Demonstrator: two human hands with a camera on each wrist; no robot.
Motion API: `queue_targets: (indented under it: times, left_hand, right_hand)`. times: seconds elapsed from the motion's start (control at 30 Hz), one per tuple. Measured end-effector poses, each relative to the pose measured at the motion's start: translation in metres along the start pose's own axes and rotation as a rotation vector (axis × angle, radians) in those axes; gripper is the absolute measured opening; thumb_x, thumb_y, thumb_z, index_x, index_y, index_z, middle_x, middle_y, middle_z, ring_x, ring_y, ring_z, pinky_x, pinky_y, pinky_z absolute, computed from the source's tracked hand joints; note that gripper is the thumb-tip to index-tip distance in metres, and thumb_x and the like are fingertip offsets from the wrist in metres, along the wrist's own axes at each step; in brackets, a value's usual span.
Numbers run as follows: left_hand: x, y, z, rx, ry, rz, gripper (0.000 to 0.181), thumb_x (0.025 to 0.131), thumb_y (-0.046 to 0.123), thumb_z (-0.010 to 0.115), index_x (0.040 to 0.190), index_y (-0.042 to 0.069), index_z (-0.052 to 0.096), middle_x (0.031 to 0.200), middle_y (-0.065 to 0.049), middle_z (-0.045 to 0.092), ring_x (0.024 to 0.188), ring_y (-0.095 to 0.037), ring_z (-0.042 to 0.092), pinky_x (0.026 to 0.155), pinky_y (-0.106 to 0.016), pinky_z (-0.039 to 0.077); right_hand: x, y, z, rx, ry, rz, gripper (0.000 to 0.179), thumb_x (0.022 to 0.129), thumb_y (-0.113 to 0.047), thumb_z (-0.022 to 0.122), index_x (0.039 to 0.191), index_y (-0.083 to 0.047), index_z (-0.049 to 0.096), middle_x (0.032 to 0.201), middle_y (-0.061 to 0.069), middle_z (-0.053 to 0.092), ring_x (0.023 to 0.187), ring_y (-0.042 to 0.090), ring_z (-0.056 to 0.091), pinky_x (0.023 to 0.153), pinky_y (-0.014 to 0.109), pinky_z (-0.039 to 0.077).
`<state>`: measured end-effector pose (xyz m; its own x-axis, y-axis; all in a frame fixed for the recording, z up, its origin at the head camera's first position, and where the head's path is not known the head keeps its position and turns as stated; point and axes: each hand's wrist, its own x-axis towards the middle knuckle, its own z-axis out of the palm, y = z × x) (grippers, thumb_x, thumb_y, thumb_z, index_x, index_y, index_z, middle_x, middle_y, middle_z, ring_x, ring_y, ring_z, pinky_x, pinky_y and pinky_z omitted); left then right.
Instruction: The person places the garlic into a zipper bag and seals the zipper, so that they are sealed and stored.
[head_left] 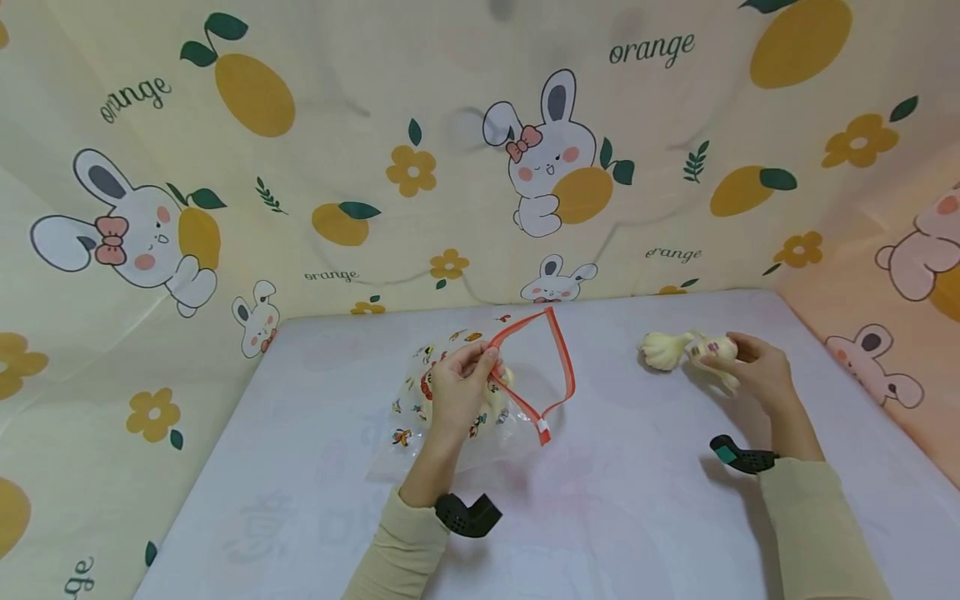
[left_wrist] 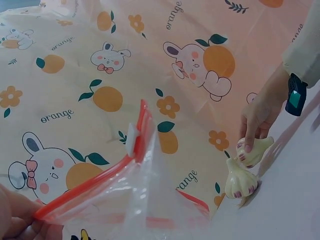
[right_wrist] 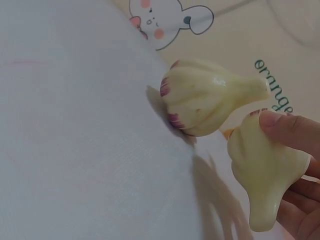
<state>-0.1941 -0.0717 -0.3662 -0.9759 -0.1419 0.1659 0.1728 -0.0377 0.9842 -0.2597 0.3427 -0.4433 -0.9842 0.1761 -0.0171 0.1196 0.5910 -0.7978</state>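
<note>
My left hand (head_left: 461,387) pinches the red zip edge of a clear plastic zip bag (head_left: 427,433) printed with small coloured figures. The bag's mouth stands apart in a wide loop, with a white slider (left_wrist: 132,140) on the red strip. Something pale shows inside, partly covered by my hand. Over at the right, my right hand (head_left: 757,375) grips a garlic bulb (right_wrist: 265,165) between thumb and fingers, its stem pointing down in the right wrist view. A second garlic bulb (head_left: 663,351) lies on the table just left of it.
The table (head_left: 300,500) has a pale white cover. Behind it and at both sides rises a cream cloth (head_left: 465,83) printed with rabbits, oranges and flowers. Each wrist wears a black camera mount (head_left: 468,515).
</note>
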Motion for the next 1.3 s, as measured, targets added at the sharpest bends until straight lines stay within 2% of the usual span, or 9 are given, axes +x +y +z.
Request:
queue_targets:
  times: [0.13, 0.23, 0.3, 0.37, 0.43, 0.63, 0.8, 1.13, 1.3]
  left_hand:
    - [0.0, -0.001, 0.0, 0.005, 0.002, 0.0, 0.018, 0.092, 0.004, 0.062, 0.102, -0.009, 0.068, 0.089, -0.027, 0.068, 0.069, -0.008, 0.065, 0.064, -0.011, 0.054]
    - [0.0, 0.0, 0.0, 0.014, 0.004, -0.005, 0.019, 0.092, 0.005, 0.062, 0.103, -0.01, 0.068, 0.088, -0.025, 0.068, 0.068, -0.007, 0.064, 0.064, -0.01, 0.053]
    - [0.0, 0.0, 0.0, 0.014, 0.007, -0.013, 0.019, 0.092, 0.005, 0.063, 0.102, -0.009, 0.068, 0.088, -0.024, 0.069, 0.068, -0.007, 0.064, 0.064, -0.01, 0.053]
    - [0.0, 0.0, 0.0, 0.014, 0.006, -0.018, 0.019, 0.092, 0.005, 0.063, 0.103, -0.009, 0.068, 0.088, -0.023, 0.069, 0.069, -0.007, 0.064, 0.064, -0.01, 0.053]
    - [0.0, 0.0, -0.001, 0.007, 0.004, -0.022, 0.019, 0.092, 0.005, 0.063, 0.103, -0.009, 0.068, 0.088, -0.023, 0.069, 0.069, -0.008, 0.064, 0.064, -0.011, 0.054]
    - [0.0, 0.0, -0.001, 0.028, 0.004, -0.006, 0.019, 0.092, 0.007, 0.063, 0.103, -0.008, 0.068, 0.089, -0.024, 0.069, 0.069, -0.006, 0.063, 0.064, -0.01, 0.052]
    - [0.0, -0.001, -0.001, 0.065, 0.012, 0.01, 0.018, 0.092, 0.008, 0.064, 0.102, -0.006, 0.069, 0.091, -0.026, 0.07, 0.069, -0.001, 0.061, 0.063, -0.008, 0.05]
    - [0.0, -0.001, 0.0, 0.062, 0.004, 0.019, 0.017, 0.092, 0.008, 0.063, 0.101, -0.006, 0.07, 0.091, -0.029, 0.069, 0.066, 0.002, 0.06, 0.06, -0.009, 0.049]
    - [0.0, -0.001, -0.001, 0.06, 0.004, 0.024, 0.017, 0.092, 0.007, 0.063, 0.1, -0.006, 0.07, 0.09, -0.029, 0.068, 0.065, 0.002, 0.058, 0.059, -0.009, 0.048]
  right_hand:
    - [-0.001, -0.001, -0.001, 0.013, 0.017, -0.019, 0.082, 0.087, -0.041, 0.069, 0.145, 0.006, 0.034, 0.133, 0.024, 0.051, 0.083, -0.021, 0.037, 0.067, -0.003, 0.039]
    - [-0.001, -0.002, -0.003, 0.036, 0.03, -0.036, 0.081, 0.086, -0.038, 0.071, 0.144, 0.007, 0.036, 0.117, -0.001, 0.059, 0.081, -0.023, 0.039, 0.068, -0.003, 0.04]
    - [-0.002, -0.003, -0.004, 0.054, 0.036, -0.049, 0.081, 0.086, -0.037, 0.072, 0.143, 0.008, 0.036, 0.105, -0.021, 0.054, 0.081, -0.023, 0.04, 0.068, -0.003, 0.041]
    - [-0.002, -0.004, -0.005, 0.067, 0.042, -0.067, 0.08, 0.086, -0.035, 0.072, 0.143, 0.008, 0.037, 0.097, -0.032, 0.048, 0.081, -0.023, 0.041, 0.068, -0.003, 0.041]
    - [-0.003, -0.006, -0.006, 0.073, 0.045, -0.081, 0.078, 0.086, -0.034, 0.072, 0.143, 0.008, 0.037, 0.093, -0.037, 0.043, 0.082, -0.023, 0.041, 0.068, -0.002, 0.041]
    - [-0.003, -0.013, -0.008, 0.068, 0.065, -0.105, 0.076, 0.086, -0.033, 0.072, 0.143, 0.006, 0.038, 0.097, -0.035, 0.045, 0.082, -0.024, 0.04, 0.068, -0.003, 0.042]
    - [-0.004, -0.02, -0.01, 0.1, 0.075, -0.124, 0.076, 0.086, -0.03, 0.072, 0.142, 0.008, 0.038, 0.093, -0.039, 0.044, 0.083, -0.025, 0.042, 0.068, -0.003, 0.042]
    - [-0.008, -0.035, -0.016, 0.114, 0.073, -0.113, 0.078, 0.086, -0.032, 0.073, 0.144, 0.006, 0.036, 0.093, -0.039, 0.044, 0.084, -0.023, 0.043, 0.068, -0.002, 0.043]
    - [-0.011, -0.041, -0.016, 0.132, 0.094, -0.155, 0.075, 0.085, -0.027, 0.074, 0.142, 0.008, 0.039, 0.091, -0.041, 0.044, 0.084, -0.024, 0.046, 0.067, -0.001, 0.044]
